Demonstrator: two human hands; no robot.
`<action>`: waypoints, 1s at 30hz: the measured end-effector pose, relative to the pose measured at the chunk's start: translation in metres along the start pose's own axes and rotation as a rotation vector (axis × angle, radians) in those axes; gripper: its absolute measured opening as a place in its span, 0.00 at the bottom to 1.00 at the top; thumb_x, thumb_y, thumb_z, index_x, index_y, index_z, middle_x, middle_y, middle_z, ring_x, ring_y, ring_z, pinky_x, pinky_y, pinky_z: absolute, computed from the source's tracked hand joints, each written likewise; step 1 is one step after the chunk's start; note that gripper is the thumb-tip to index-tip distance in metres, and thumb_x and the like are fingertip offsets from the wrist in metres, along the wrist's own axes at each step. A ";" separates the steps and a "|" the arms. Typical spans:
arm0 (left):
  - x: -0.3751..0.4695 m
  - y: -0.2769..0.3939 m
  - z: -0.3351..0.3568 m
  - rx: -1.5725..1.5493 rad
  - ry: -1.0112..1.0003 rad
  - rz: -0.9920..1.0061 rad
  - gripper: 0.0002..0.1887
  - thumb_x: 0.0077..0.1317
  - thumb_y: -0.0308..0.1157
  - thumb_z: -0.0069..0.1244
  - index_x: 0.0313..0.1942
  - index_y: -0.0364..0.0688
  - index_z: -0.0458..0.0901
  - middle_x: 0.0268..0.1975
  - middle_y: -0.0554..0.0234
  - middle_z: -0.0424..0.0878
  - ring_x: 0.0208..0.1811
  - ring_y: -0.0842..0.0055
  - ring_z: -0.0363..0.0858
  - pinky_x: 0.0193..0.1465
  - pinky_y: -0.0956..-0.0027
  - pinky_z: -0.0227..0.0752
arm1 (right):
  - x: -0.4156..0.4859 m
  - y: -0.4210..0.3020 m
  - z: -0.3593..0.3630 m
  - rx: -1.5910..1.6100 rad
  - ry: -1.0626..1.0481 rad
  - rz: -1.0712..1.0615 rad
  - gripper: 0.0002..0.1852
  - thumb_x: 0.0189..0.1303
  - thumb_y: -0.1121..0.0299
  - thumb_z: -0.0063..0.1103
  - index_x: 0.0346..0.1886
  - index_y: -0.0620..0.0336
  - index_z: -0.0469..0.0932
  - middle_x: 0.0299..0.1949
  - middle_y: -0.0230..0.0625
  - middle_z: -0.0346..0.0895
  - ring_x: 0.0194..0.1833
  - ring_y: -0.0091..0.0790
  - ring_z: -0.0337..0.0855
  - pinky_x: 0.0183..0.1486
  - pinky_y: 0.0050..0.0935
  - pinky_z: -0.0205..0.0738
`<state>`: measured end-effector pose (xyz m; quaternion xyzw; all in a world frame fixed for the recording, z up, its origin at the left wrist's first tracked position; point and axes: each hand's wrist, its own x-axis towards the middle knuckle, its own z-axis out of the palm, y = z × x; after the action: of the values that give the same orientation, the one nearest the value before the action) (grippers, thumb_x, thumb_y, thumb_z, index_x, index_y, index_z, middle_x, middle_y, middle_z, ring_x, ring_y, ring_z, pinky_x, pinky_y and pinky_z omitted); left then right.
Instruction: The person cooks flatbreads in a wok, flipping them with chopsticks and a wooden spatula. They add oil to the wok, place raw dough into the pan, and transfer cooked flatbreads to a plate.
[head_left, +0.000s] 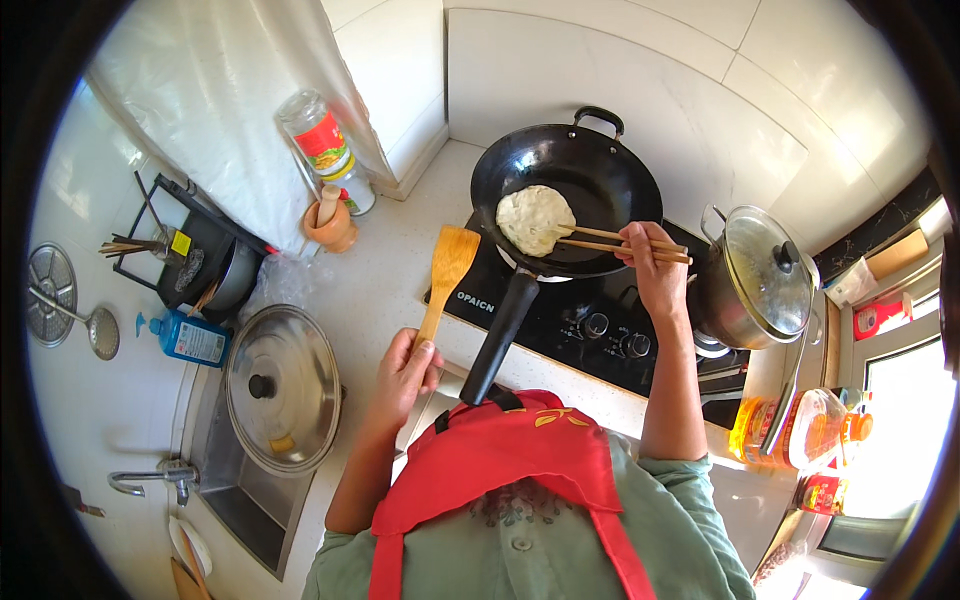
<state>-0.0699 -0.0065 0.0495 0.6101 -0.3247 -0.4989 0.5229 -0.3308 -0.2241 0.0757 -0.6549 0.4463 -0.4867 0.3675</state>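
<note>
My left hand grips the handle of a wooden spatula, its flat blade raised beside the cooktop. In my right hand is a pair of wooden chopsticks. Their tips touch the right edge of a pale, round dough pancake flecked with green. The pancake lies on the left side of a black wok, whose dark handle points back at me. Beneath the wok is a black glass gas cooktop with two knobs visible.
A steel pot with a glass lid stands on the right burner. Oil jugs are to its right. At left, a large pot lid overlaps the sink. A mortar with pestle and jars sit behind.
</note>
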 end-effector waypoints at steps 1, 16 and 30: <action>0.005 0.001 -0.008 0.071 -0.029 0.021 0.06 0.70 0.34 0.41 0.40 0.42 0.70 0.30 0.67 0.75 0.23 0.88 0.68 0.24 0.85 0.58 | -0.003 -0.002 0.001 -0.002 -0.019 0.012 0.12 0.65 0.66 0.52 0.35 0.67 0.78 0.27 0.35 0.77 0.27 0.24 0.79 0.31 0.21 0.76; 0.106 0.056 -0.004 0.964 0.038 0.433 0.10 0.65 0.28 0.42 0.45 0.39 0.67 0.26 0.52 0.81 0.26 0.61 0.79 0.31 0.63 0.70 | -0.021 0.016 0.033 -0.214 0.051 -0.203 0.05 0.62 0.74 0.53 0.37 0.66 0.77 0.32 0.37 0.74 0.30 0.28 0.78 0.33 0.23 0.74; 0.143 0.091 0.026 1.184 -0.088 0.464 0.06 0.63 0.29 0.43 0.39 0.40 0.70 0.27 0.44 0.78 0.33 0.49 0.76 0.36 0.52 0.68 | -0.015 0.013 0.062 -0.299 -0.061 -0.305 0.04 0.57 0.73 0.59 0.34 0.63 0.77 0.32 0.43 0.76 0.32 0.47 0.79 0.35 0.34 0.74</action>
<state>-0.0412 -0.1684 0.0999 0.6886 -0.6902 -0.1333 0.1778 -0.2754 -0.2117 0.0436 -0.7764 0.3979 -0.4451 0.2018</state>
